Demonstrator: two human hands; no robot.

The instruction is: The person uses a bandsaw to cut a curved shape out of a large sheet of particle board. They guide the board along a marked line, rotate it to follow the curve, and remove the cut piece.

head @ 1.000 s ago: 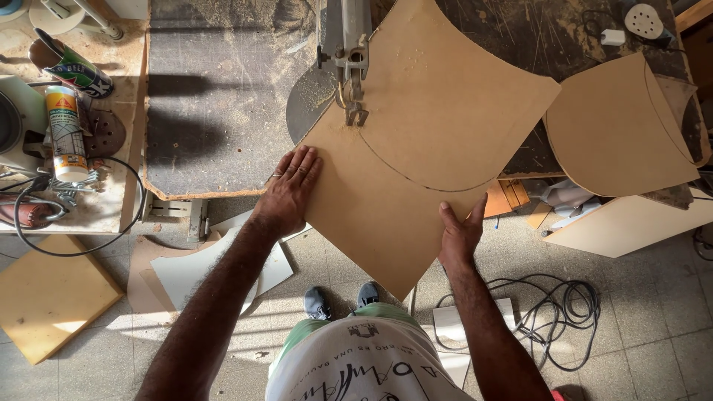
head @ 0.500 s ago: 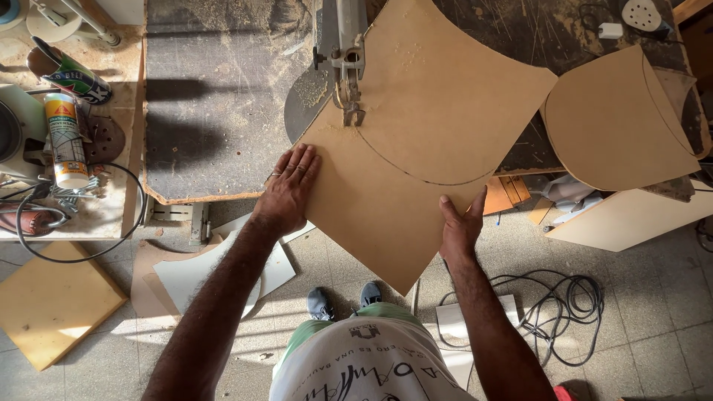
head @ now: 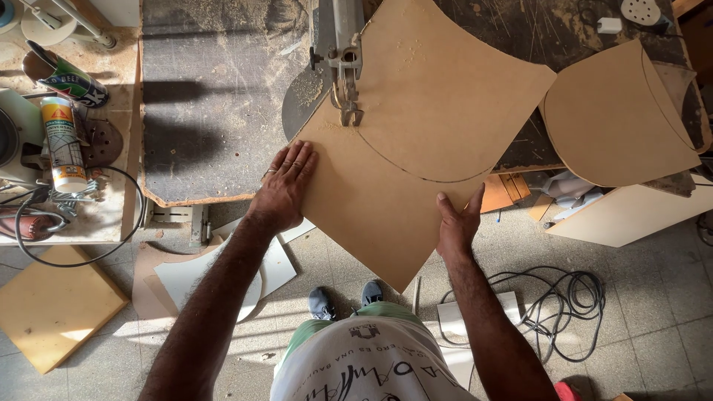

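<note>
Our left hand point(head: 286, 186) lies flat, fingers together, on the fibreboard panel point(head: 416, 148) mid-frame, while our right hand point(head: 454, 226) grips its lower edge, thumb on top, at the saw blade point(head: 349, 89).

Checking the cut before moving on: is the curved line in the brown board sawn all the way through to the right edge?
Cannot tell. The curve runs from the saw blade across the brown board toward its right edge.

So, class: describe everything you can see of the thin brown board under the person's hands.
The fibreboard sheet is thin, tan and matte, with curved edges and a curved line across it. It lies flat on the saw table, one corner overhanging the floor. The saw blade guide meets its left edge. The left hand presses on it; the right hand grips its lower edge.
</note>
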